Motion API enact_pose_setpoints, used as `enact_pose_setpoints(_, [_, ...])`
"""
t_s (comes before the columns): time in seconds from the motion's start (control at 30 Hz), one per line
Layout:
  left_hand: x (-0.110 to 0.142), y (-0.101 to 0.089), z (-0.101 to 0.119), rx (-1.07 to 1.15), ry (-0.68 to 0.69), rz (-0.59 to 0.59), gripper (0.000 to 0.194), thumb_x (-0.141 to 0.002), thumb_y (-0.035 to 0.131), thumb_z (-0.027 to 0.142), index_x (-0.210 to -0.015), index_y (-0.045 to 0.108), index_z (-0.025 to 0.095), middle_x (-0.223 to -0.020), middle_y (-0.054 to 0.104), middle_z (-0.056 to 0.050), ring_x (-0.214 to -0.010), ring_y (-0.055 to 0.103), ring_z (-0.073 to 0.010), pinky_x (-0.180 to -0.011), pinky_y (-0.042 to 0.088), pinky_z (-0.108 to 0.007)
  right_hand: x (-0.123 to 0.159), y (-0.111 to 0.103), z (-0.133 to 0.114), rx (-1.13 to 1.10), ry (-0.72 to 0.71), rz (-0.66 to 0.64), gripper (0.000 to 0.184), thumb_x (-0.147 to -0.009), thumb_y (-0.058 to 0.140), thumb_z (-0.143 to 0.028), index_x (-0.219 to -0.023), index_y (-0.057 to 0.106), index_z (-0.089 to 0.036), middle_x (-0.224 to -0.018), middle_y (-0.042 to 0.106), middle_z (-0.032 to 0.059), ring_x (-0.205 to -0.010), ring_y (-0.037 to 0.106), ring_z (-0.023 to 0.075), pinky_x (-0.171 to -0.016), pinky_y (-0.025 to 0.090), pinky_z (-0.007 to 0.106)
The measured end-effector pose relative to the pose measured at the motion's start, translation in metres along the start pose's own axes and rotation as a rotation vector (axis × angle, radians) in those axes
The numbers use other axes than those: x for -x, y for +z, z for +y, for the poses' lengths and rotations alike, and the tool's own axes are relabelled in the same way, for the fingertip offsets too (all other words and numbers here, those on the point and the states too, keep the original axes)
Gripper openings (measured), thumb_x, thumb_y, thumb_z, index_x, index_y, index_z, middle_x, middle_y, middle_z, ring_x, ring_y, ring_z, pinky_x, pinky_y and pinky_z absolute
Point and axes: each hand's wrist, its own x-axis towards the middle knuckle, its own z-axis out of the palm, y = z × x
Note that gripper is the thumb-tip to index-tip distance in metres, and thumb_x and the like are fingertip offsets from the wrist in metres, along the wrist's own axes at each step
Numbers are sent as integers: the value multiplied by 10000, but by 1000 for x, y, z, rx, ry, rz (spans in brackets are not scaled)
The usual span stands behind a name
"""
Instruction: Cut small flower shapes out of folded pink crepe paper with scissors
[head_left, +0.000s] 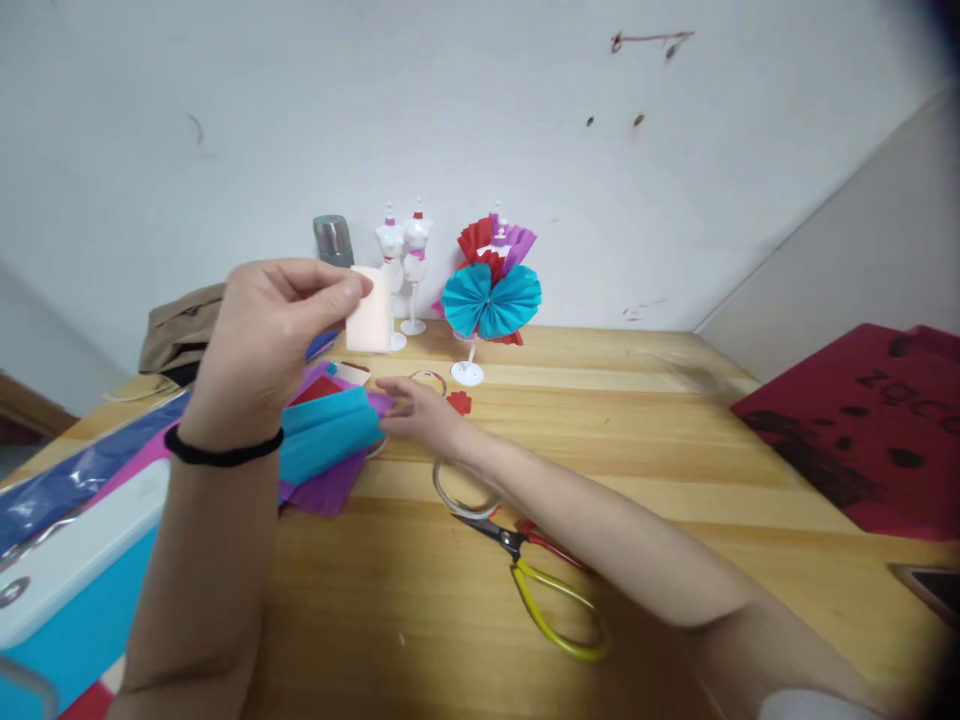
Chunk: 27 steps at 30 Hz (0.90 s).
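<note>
Raised above the table, my left hand pinches a small pale pinkish-white card between thumb and fingers. My right hand reaches across the table with its fingers apart, beside the edge of a pile of coloured paper; whether a fingertip touches it I cannot tell. On that pile lie folded blue paper, purple paper and a bit of red. Under my right forearm rest scissors with one yellow and one red handle, and a coil of wire.
Small white dress-form stands line the wall, near a metal-topped flask. Another form wears a pleated blue paper bow with red and purple paper. A white-and-blue board lies at left; a red bag is at right.
</note>
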Motion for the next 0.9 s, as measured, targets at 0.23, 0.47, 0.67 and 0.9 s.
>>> enact_pose_setpoints(0.23, [1, 36, -26, 142, -206, -340, 208, -592, 757, 266, -775, 711, 178, -731, 692, 2, -659, 619, -139, -611, 490, -253, 51, -41, -46, -392, 61, -14, 388, -729, 677, -351, -1073, 677, -171, -1045, 753, 103, -947, 725, 253, -840, 569, 369])
enact_pose_setpoints(0.47, [12, 60, -34, 56, -246, -343, 493, -599, 704, 231, -1083, 668, 144, -761, 670, -4, -587, 589, -119, -531, 426, -229, 62, -57, -49, -227, -137, 177, 523, -662, 751, -555, -1033, 665, -196, -849, 738, 66, -677, 671, 211, -606, 542, 330])
enact_pose_setpoints(0.67, [14, 65, -41, 152, -271, -437, 580, -607, 779, 262, -1162, 660, 140, -875, 734, -47, -744, 687, -181, -653, 525, -272, 64, -75, -54, -19, -252, 351, 351, -577, 834, -398, -824, 699, -188, -772, 719, 19, -696, 630, 174, -670, 525, 321])
enact_pose_setpoints(0.9, [19, 69, -47, 78, -243, -565, 246, -649, 776, 299, -819, 726, 129, -756, 733, -51, -631, 655, -163, -601, 509, -277, 74, -81, -71, 248, -387, 386, 237, -622, 768, -362, -749, 650, -201, -746, 665, -3, -727, 597, 166, -705, 501, 319])
